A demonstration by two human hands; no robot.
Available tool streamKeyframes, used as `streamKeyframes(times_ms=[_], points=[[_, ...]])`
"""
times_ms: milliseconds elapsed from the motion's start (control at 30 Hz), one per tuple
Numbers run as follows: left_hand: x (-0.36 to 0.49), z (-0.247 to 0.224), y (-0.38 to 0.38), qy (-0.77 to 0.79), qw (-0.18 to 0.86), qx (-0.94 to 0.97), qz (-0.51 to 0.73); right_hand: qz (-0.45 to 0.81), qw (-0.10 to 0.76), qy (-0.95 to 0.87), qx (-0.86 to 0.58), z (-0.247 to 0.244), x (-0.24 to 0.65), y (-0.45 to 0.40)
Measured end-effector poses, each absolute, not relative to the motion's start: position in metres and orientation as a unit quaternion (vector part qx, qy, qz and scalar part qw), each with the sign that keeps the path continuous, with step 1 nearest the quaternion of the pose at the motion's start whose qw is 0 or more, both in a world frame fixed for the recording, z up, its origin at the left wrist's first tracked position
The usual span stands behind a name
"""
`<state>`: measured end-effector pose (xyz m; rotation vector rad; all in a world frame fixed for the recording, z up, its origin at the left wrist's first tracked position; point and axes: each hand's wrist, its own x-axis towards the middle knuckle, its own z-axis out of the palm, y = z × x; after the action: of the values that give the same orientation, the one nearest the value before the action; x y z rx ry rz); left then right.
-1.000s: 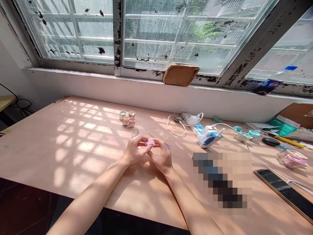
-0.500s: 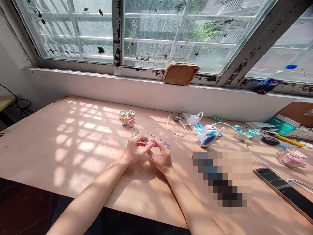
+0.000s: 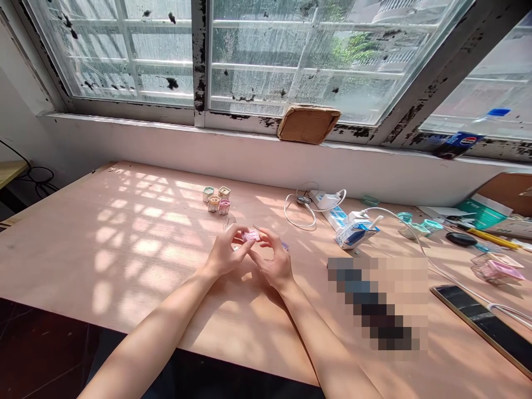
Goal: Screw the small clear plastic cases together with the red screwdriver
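The left hand (image 3: 224, 256) and the right hand (image 3: 275, 266) sit close together above the plywood worktop (image 3: 83, 266), forearms running in from the bottom of the view. The fingers (image 3: 263, 234) of both hands curve inward and are closed on a small pink piece (image 3: 251, 236), pinching it between them in the air just above the worktop. Its exact shape is partly hidden by the fingertips.

Just past the left hand stands a small clear wire frame (image 3: 228, 223), and a slim screwdriver with a blue handle (image 3: 284, 245) lies mostly behind the right hand, its thin shaft pointing toward the pink piece. Farther on, four small hexagonal cups (image 3: 213, 200) in pale green, cream, peach and pink stand grouped together.

To the right lie a white power strip (image 3: 332, 213) with a looped white cable (image 3: 297, 216) and a blue-and-white milk carton (image 3: 355, 234) lying on its side. Near the right edge are teal pieces (image 3: 419, 225), a wire frame with pink panels (image 3: 496, 270) and a phone (image 3: 482, 327). A pixelated patch (image 3: 378, 305) hides part of the worktop.
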<state>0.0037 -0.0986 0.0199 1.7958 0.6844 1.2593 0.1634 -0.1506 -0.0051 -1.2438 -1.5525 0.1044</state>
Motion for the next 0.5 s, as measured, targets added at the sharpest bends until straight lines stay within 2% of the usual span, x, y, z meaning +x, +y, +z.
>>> streamKeyframes(times_ms=[233,500], points=[[-0.007,0.025,-0.077,0.317,0.405,0.605,0.608,0.1,0.483,-0.655,-0.572,-0.014,0.171,-0.143],[-0.006,0.016,-0.067,0.323,0.405,0.598,0.611,0.068,0.379,-0.747,-0.542,-0.02,0.163,-0.135]])
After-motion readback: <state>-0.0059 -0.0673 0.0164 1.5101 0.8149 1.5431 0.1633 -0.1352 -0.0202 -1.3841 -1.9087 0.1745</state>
